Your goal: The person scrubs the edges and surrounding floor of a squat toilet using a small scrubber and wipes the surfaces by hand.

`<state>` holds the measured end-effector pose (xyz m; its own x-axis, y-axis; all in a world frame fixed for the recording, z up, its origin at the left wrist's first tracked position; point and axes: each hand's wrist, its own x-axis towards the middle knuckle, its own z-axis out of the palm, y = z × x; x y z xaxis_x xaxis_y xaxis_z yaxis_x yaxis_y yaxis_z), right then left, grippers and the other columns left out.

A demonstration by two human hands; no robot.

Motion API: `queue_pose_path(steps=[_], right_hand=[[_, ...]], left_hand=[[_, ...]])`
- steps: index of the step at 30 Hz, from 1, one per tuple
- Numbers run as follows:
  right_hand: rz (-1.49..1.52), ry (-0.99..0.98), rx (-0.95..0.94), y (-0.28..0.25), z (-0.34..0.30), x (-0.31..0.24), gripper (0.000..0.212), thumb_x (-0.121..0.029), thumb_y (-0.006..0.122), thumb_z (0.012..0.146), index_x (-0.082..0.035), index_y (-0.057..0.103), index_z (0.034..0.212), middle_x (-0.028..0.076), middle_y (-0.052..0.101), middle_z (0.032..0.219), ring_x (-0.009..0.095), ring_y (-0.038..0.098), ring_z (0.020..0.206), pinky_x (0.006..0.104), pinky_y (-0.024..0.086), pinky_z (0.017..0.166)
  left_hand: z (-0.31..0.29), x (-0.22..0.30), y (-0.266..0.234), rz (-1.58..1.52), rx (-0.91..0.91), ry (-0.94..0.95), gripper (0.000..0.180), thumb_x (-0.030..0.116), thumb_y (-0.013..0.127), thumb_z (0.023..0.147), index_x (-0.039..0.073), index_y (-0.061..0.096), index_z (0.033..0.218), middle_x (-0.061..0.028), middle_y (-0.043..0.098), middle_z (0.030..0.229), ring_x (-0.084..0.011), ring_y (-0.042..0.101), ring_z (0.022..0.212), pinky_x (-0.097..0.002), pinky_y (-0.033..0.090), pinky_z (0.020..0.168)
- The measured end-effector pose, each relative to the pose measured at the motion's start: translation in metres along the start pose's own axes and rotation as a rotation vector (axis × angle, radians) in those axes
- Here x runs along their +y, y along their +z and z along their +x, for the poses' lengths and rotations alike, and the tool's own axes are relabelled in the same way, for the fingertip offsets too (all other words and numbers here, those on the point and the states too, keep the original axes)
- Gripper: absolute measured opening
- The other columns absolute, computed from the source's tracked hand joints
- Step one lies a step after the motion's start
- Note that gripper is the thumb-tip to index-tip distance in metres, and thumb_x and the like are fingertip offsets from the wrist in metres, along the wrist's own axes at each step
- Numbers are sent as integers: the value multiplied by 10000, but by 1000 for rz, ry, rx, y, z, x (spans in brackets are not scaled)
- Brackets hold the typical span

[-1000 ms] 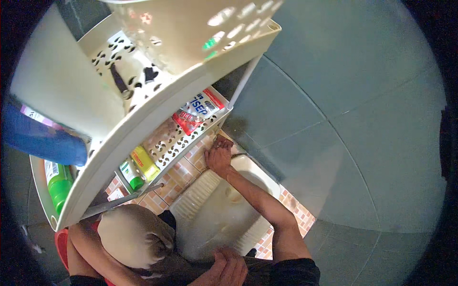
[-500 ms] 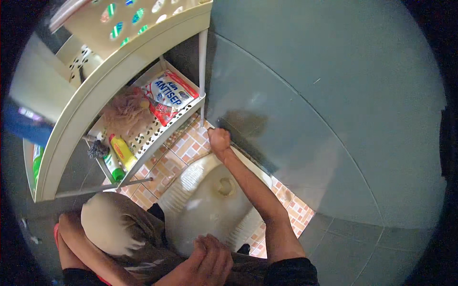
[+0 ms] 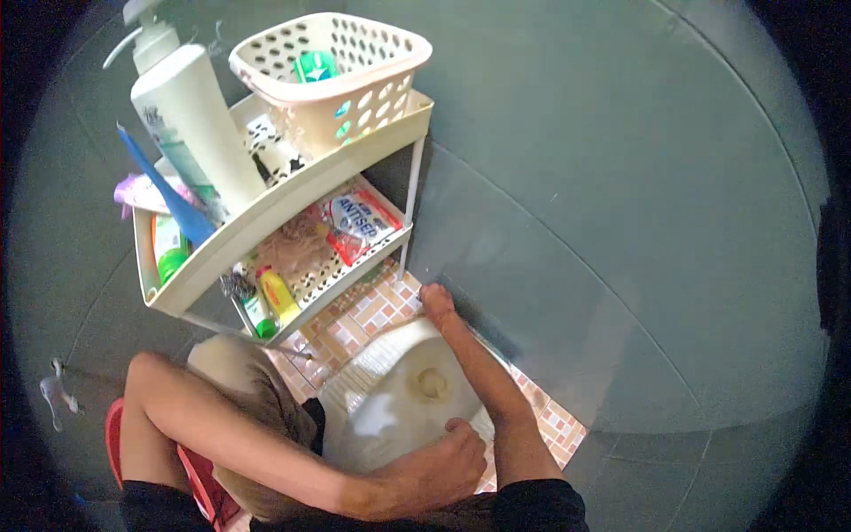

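Observation:
My right hand (image 3: pixel 436 300) is closed in a fist beyond the far end of a white squat toilet (image 3: pixel 372 434), low by the foot of the grey wall. What it grips, if anything, is hidden. My left hand (image 3: pixel 452 461) is held above the toilet's near right side, fingers curled in, with no thing showing in it. The toilet has ribbed foot rests and a round drain hole (image 3: pixel 433 384) with brownish staining. My left forearm crosses in front of my bent knee (image 3: pixel 226 363) in beige trousers.
A cream corner shelf (image 3: pixel 346 168) stands ahead on the left, bearing a perforated basket (image 3: pixel 355 97), a white pump bottle (image 3: pixel 191 115), a red and white packet (image 3: pixel 359 222), a mesh puff (image 3: pixel 297 244) and a yellow tube (image 3: pixel 277 295). Orange and white tiles (image 3: pixel 558 421) surround the toilet. A grey wall (image 3: pixel 620 222) rises on the right.
My view has shifted, so the shelf's upper tier and basket now show fully. My left hand has come forward and right over the toilet. My right fist stays near the wall's foot.

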<state>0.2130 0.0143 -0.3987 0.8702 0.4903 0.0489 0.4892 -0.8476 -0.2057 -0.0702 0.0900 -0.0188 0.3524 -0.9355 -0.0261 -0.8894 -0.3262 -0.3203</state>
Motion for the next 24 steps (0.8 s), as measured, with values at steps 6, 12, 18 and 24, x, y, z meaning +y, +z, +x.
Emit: queue_pose_path(steps=[6, 12, 18, 24], right_hand=[[-141, 118, -99, 10, -14, 8, 173, -101, 605, 914, -82, 758, 991, 173, 746, 963, 341, 751, 933, 442, 614, 831], [-182, 161, -131, 6, -8, 1, 172, -86, 615, 906, -109, 767, 983, 146, 746, 1046, 282, 731, 1012, 407, 614, 801], [-238, 201, -91, 13, -31, 20, 164, -123, 615, 900, -120, 778, 912, 99, 763, 955, 261, 746, 918, 409, 616, 731], [-188, 158, 14, -3, -41, 17, 206, -209, 605, 922, -137, 782, 844, 128, 747, 789, 280, 757, 758, 427, 592, 663]], left_hand=[[-12, -13, 21, -31, -178, -40, 197, 219, 583, 919, 87, 714, 985, -59, 649, 847, -223, 616, 869, -409, 446, 847], [-23, -7, -7, 68, -221, 7, 360, 284, 570, 981, 22, 651, 1214, -145, 634, 1165, -303, 580, 1122, -444, 432, 1008], [-26, 9, 9, -26, -96, -28, 411, 341, 501, 1017, 4, 681, 1168, -148, 652, 1058, -304, 601, 1035, -452, 439, 964], [-31, 11, 2, 113, -152, -4, 374, 287, 483, 1032, 4, 685, 1170, -157, 657, 1035, -313, 608, 1031, -469, 441, 971]])
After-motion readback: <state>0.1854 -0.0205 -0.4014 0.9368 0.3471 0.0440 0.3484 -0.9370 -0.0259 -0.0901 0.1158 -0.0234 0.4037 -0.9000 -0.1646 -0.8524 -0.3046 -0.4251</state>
